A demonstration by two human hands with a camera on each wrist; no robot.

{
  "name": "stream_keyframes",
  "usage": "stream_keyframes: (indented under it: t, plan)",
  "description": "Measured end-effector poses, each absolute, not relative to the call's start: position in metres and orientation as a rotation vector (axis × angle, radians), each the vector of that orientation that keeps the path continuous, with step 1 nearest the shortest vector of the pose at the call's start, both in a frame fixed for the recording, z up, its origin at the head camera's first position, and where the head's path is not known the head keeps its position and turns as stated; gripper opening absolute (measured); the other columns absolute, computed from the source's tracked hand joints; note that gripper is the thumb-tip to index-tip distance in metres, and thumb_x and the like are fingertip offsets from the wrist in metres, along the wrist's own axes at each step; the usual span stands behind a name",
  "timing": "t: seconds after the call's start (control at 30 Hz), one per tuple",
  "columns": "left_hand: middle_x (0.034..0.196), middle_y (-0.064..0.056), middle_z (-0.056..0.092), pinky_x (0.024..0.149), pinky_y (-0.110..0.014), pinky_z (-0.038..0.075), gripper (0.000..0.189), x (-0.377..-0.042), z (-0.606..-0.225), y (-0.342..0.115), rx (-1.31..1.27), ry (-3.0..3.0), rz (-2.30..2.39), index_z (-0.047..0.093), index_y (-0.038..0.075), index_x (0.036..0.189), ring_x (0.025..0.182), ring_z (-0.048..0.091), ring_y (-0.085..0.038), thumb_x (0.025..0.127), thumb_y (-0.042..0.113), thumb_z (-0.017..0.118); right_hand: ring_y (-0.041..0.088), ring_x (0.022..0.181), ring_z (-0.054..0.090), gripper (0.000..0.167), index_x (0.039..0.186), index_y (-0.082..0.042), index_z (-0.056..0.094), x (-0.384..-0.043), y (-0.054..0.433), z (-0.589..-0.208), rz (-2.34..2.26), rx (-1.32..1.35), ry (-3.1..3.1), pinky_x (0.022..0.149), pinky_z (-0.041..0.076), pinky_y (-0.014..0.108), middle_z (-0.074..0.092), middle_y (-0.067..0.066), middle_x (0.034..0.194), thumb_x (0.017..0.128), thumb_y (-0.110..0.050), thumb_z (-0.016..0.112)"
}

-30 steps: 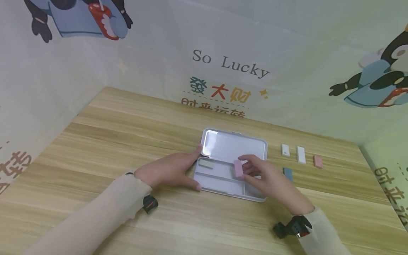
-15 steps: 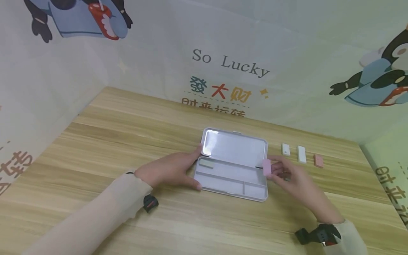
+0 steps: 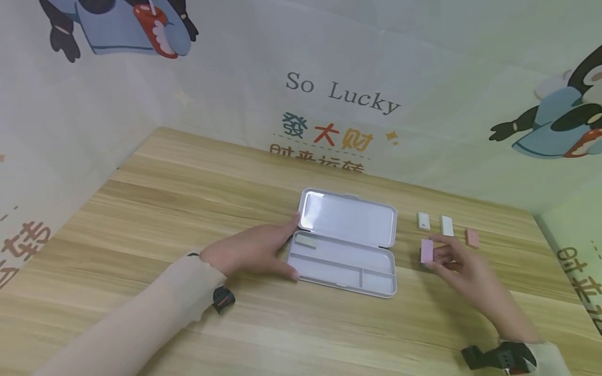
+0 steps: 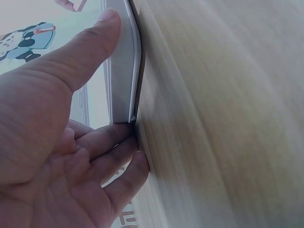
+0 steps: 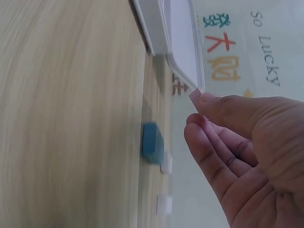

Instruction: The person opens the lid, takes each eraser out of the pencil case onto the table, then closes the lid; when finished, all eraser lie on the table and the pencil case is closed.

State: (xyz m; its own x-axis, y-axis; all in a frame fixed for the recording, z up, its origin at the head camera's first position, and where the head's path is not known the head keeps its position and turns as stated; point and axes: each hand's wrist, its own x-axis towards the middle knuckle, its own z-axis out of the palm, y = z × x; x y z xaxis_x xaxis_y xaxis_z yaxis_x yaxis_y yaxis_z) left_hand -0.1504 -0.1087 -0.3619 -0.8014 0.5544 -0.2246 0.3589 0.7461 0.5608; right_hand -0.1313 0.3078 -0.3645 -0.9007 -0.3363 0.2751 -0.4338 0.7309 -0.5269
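An opened white pencil case (image 3: 329, 269) lies on the table, its lid (image 3: 348, 216) folded back. My left hand (image 3: 254, 250) holds its left end, thumb along the front corner and fingers at the lid's side; the left wrist view shows the thumb (image 4: 88, 52) on the case wall. A pale green eraser (image 3: 305, 241) lies in the long back compartment. My right hand (image 3: 463, 263) pinches a pink-lilac eraser (image 3: 426, 251) between thumb and fingertips, right of the case and above the table. A blue eraser (image 5: 152, 144) on the table is mostly hidden behind it in the head view.
Two white erasers, a small one (image 3: 423, 221) and a longer one (image 3: 447, 225), lie at the back right beside a salmon-pink eraser (image 3: 472, 238). A printed cloth (image 3: 226, 94) hangs behind the wooden table (image 3: 188, 198).
My right hand has carried the pink-lilac eraser rightward, from over the pencil case to above the table beside it. My left hand has stayed on the case.
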Motion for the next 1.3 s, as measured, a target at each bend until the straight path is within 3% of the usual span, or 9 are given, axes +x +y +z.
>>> stream_keyframes:
  t: [0.4, 0.87, 1.3]
  plan:
    - [0.170, -0.017, 0.035, 0.129, -0.045, 0.036, 0.123, -0.151, -0.363, -0.111, 0.708, 2.566, 0.713, 0.004, 0.005, 0.168, 0.154, 0.043, -0.031, 0.085, 0.048, 0.085, -0.019, 0.086, 0.055, 0.048, 0.130, 0.011, 0.060, -0.130, 0.338, -0.366, 0.826, 0.524, -2.822, 0.072, 0.051, 0.002, 0.075, 0.024, 0.098, 0.086, 0.012, 0.076]
    - [0.170, -0.019, 0.034, 0.129, -0.046, 0.035, 0.123, -0.150, -0.363, -0.109, 0.709, 2.567, 0.713, 0.005, 0.004, 0.168, 0.154, 0.042, -0.032, 0.085, 0.046, 0.085, -0.014, 0.078, 0.059, 0.042, 0.127, 0.012, 0.062, -0.125, 0.359, -0.371, 0.761, 0.423, -3.035, 0.065, 0.057, 0.018, 0.077, 0.019, 0.097, 0.089, 0.002, 0.078]
    - [0.168, -0.021, 0.037, 0.128, -0.047, 0.036, 0.123, -0.150, -0.362, -0.109, 0.713, 2.578, 0.694, 0.006, 0.003, 0.168, 0.153, 0.044, -0.033, 0.085, 0.048, 0.085, -0.017, 0.080, 0.055, 0.043, 0.126, 0.014, 0.062, -0.124, 0.364, -0.378, 0.755, 0.398, -3.026, 0.065, 0.057, 0.017, 0.075, 0.019, 0.097, 0.087, 0.004, 0.078]
